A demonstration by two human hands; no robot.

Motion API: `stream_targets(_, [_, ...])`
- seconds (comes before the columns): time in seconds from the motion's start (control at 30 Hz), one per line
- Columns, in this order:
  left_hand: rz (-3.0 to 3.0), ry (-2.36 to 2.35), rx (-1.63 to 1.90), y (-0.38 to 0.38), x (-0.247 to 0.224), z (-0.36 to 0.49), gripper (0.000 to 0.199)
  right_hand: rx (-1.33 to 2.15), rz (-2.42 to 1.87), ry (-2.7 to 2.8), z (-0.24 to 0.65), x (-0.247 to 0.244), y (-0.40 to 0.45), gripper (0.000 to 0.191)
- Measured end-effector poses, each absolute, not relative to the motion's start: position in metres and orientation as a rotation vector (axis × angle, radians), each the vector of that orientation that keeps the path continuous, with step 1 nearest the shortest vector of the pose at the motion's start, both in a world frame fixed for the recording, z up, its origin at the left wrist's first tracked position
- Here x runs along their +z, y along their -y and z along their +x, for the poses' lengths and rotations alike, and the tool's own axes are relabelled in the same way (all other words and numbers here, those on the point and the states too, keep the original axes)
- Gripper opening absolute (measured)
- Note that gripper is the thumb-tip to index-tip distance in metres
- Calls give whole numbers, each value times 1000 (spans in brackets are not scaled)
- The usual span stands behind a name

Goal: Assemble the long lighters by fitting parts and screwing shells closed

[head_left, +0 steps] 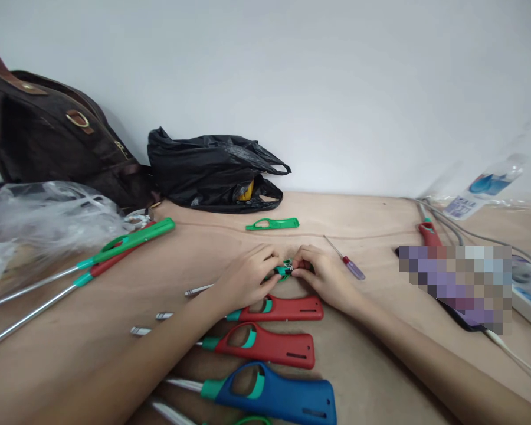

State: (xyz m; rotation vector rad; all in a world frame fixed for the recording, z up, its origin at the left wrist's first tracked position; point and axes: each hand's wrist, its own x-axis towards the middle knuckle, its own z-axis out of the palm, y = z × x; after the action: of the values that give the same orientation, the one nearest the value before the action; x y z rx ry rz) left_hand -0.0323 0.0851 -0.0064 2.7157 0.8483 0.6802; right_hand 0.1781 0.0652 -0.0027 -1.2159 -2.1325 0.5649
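Observation:
My left hand (250, 274) closes its fingers on a disassembled green long-neck lighter (285, 271), whose dark and green inner parts show between my hands. Its metal tube (199, 290) sticks out to the left beneath the hand. My right hand (321, 273) pinches at the lighter's other end, beside a thin pale wire; fingertips hide the exact part. Beyond both hands lies a loose green casing half (275, 224). A screwdriver with a purple and red handle (354, 267) rests right of my right hand.
Red lighters (287, 308) and a blue lighter (287, 392) lie in front of my arms. A green lighter (135, 239) overlaps a red one at left. Behind are a black plastic bag (203, 171) and dark bag (57, 136). A blurred-out phone-like object (460, 289) and cables occupy the right.

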Motion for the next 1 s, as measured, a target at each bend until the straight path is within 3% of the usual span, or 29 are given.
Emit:
stream_targets(0.4, [2673, -882, 663, -86, -5, -32, 17, 557, -1192, 2084, 178, -9, -69, 16])
stream_targets(0.73, [2551, -768, 762, -86, -5, -37, 33, 555, -1192, 2103, 179, -6, -68, 13])
stream_targets(1.0, [2517, -796, 784, -85, 0, -34, 26, 589, -1152, 2126, 180, -1, -68, 13])
